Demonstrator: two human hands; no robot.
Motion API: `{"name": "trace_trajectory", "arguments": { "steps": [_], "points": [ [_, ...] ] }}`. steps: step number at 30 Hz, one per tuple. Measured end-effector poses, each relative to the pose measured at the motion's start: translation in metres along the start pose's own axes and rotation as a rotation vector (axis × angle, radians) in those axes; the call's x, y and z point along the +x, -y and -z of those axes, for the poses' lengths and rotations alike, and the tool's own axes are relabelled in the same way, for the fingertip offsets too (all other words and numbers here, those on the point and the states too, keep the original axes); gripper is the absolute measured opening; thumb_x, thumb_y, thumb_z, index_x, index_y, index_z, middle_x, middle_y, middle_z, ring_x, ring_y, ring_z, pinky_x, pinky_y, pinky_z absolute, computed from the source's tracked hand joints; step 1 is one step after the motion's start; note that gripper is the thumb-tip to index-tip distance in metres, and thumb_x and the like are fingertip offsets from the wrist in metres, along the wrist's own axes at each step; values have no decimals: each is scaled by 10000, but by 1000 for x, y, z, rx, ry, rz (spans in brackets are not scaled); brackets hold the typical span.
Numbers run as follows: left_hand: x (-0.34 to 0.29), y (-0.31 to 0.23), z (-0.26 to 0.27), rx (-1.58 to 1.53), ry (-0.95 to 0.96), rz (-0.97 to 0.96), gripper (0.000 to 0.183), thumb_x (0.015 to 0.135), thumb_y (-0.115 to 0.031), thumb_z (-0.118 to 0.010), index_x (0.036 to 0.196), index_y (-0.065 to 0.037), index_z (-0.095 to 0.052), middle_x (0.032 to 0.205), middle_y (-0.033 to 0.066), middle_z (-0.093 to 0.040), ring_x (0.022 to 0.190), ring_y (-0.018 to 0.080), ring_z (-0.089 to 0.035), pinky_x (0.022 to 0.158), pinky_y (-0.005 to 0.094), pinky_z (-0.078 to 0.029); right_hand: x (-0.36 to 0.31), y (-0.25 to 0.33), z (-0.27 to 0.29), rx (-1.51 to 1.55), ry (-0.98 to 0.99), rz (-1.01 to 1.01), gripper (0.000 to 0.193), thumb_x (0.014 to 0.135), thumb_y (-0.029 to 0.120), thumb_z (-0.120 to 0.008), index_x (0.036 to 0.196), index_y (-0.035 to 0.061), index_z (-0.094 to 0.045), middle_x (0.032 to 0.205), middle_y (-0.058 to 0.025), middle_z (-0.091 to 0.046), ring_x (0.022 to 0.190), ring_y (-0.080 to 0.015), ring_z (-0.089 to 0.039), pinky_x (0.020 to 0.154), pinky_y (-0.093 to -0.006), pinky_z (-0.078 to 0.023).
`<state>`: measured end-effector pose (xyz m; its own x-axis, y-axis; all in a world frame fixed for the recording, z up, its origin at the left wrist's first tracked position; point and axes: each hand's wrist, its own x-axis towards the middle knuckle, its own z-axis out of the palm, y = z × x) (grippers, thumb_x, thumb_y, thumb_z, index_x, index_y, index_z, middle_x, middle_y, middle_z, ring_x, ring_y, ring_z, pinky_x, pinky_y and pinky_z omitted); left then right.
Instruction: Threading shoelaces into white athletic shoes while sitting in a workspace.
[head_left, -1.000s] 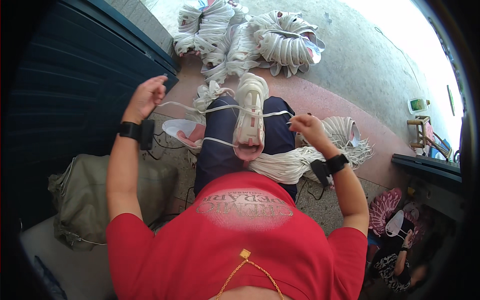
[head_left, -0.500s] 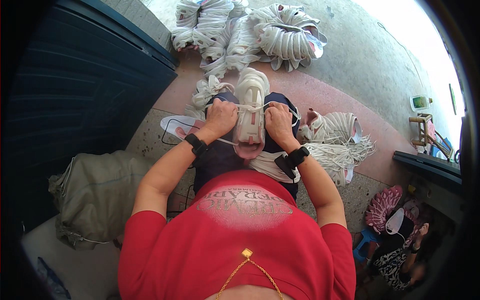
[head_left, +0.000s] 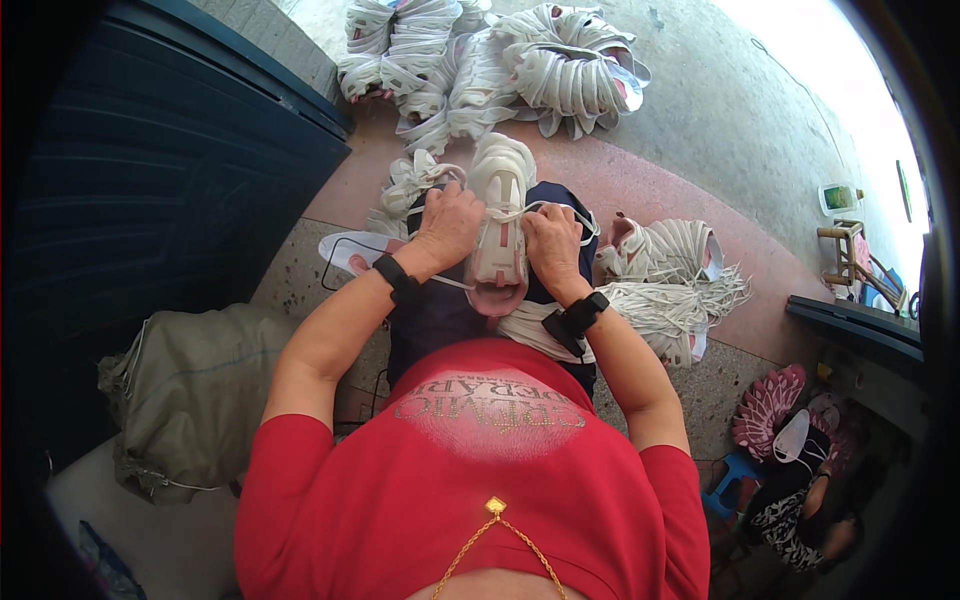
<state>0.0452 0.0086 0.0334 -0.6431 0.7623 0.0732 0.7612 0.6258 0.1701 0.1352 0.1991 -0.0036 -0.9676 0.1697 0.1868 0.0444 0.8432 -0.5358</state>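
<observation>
A white and pink shoe upper [head_left: 497,253] lies lengthwise across my lap, its toe pointing away from me. A white shoelace [head_left: 508,214] crosses its tongue, and a slack length of lace curves out past my right hand. Fingers pinched, my left hand [head_left: 452,226] is at the left edge of the upper, closed on the lace, though its fingertips are partly hidden. On the opposite edge my right hand [head_left: 553,243] grips the lace between thumb and fingers. The two hands are about a shoe's width apart.
Stacked white uppers [head_left: 570,85] lie on the floor ahead. To the right sit more uppers [head_left: 665,250] and a bundle of white laces [head_left: 670,305]. A dark door [head_left: 170,150] and a grey-green sack [head_left: 205,390] stand left. Another person [head_left: 800,515] is at lower right.
My left hand has moved slightly right and forward, over the upper's edge. My right hand has shifted a little left, and the lace between them looks less taut.
</observation>
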Motion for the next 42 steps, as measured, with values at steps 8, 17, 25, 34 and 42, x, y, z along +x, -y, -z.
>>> {"name": "trace_trajectory", "arguments": {
  "steps": [8, 17, 25, 34, 42],
  "points": [
    [11, -3, 9, 86, 131, -46, 88, 781, -131, -624, 834, -86, -678, 915, 72, -638, 1001, 278, -565, 816, 444, -412, -2, 0, -4, 1, -6, -19, 115, 861, 187, -634, 870, 133, -735, 917, -50, -639, 963, -270, -570, 784, -438, -385],
    [-1, -11, -7, -105, -22, 232, 157, 829, -242, -694, 855, -89, -715, 880, 58, -680, 974, 267, -575, 796, 439, -425, -3, -1, 6, -64, -40, 41, 139, 862, 234, -660, 876, 116, -731, 885, -57, -651, 921, -272, -580, 777, -432, -389],
    [-18, -24, -11, -121, 38, 282, 184, 826, -213, -698, 953, -81, -723, 979, 89, -684, 981, 313, -572, 848, 442, -460, 5, 5, 14, -259, 324, 136, 249, 839, 293, -645, 874, 59, -723, 944, -133, -666, 957, -301, -593, 801, -463, -430],
    [29, -20, 8, -397, 90, 114, 219, 790, -207, -737, 933, -43, -713, 886, 129, -686, 971, 336, -601, 840, 437, -505, -8, -12, 4, 206, 53, 121, 174, 802, 132, -628, 922, 24, -693, 882, -148, -675, 904, -352, -613, 799, -456, -485],
    [55, 5, -5, -956, 255, 377, 202, 846, -125, -747, 954, -29, -606, 835, 63, -678, 767, 135, -619, 688, 283, -499, 11, 14, 22, -339, 222, 390, 170, 788, 111, -648, 952, 86, -683, 949, -65, -645, 961, -256, -595, 850, -386, -445]
  ]
}}
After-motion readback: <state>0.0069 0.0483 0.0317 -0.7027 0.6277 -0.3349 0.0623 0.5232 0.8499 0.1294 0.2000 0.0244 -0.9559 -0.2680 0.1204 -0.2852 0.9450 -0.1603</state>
